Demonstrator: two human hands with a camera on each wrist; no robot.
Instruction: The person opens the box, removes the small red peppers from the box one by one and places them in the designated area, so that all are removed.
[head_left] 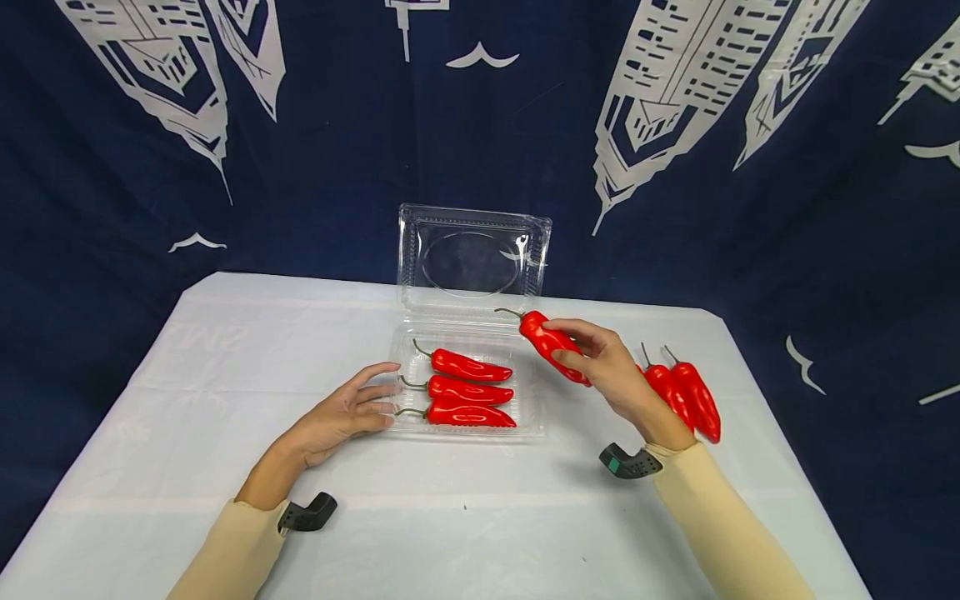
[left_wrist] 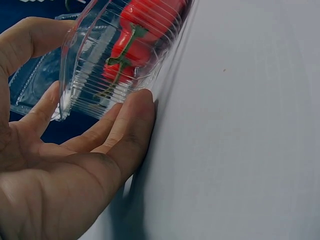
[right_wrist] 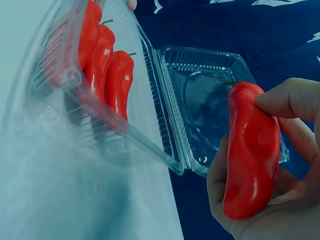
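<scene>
My right hand (head_left: 611, 371) grips a red pepper (head_left: 542, 335) between thumb and fingers, just off the right side of a clear plastic clamshell container (head_left: 529, 412). This pepper's thin green stem points left towards the container. Inside the tray lie three red peppers (head_left: 471, 389), one behind another, stems to the left. My left hand (head_left: 347, 417) rests its spread, relaxed fingers (left_wrist: 135, 115) against the container's left side. In the right wrist view the held pepper (right_wrist: 252, 155) shows nearly whole, with its lower end near the palm.
The container's transparent lid (head_left: 472, 290) stands open at the back. Two more red peppers (head_left: 697, 400) lie on the white table (head_left: 465, 533) to the right, partly behind my right wrist. A dark blue cloth (head_left: 330, 167) with white building prints hangs behind the table.
</scene>
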